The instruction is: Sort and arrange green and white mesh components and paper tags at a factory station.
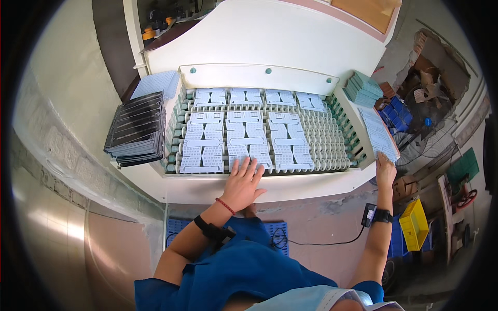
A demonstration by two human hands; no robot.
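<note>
Three light-blue perforated panels lie side by side on the near part of a roller conveyor point(332, 142): a left panel point(202, 143), a middle panel point(247, 131) and a right panel point(288, 132). The fingertips of my left hand point(244, 180) rest on the near end of the middle panel, fingers spread and palm down. Over at the machine's right side, my right hand point(384, 171) is closed at the near edge of a stack of light-blue panels point(377, 129). Its fingers pinch that edge; whether they hold one panel or more I cannot tell.
Farther in, a row of similar panels point(246, 96) passes under a white cover point(259, 44). Dark slotted boards point(136, 124) are stacked on the left ledge, greenish panels point(363, 88) at the back right. A cable point(332, 243) hangs from my right wrist. A yellow crate point(414, 225) stands lower right.
</note>
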